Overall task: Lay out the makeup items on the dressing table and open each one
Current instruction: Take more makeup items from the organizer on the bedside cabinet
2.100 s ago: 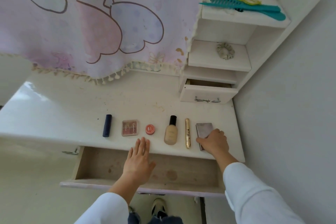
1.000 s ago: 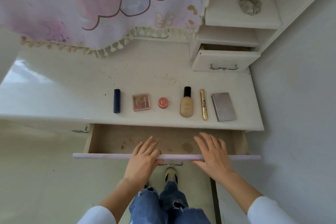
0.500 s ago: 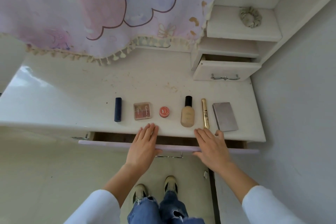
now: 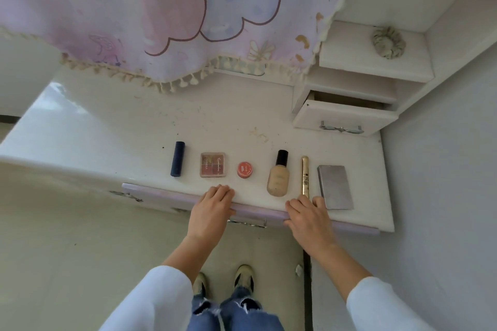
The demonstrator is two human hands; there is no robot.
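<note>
White table (image 4: 107, 126) carries six closed makeup items (image 4: 212, 165), laid out. With grip empty, the left hand (image 4: 212, 209) and right hand (image 4: 309, 216) press flat against the drawer (image 4: 161, 195); opening each item likely comes next.

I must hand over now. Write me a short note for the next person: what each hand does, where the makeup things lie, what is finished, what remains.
Left hand and right hand: both flat on the lilac front of the wide drawer, which looks pushed in; neither holds anything.
On the white dressing table, in a row from left to right: dark blue lipstick tube, square pink eyeshadow palette, small round orange jar, beige foundation bottle with black cap, gold mascara tube, grey rectangular compact.
Done: all six laid out.
Left: open each one; all look closed.
</note>
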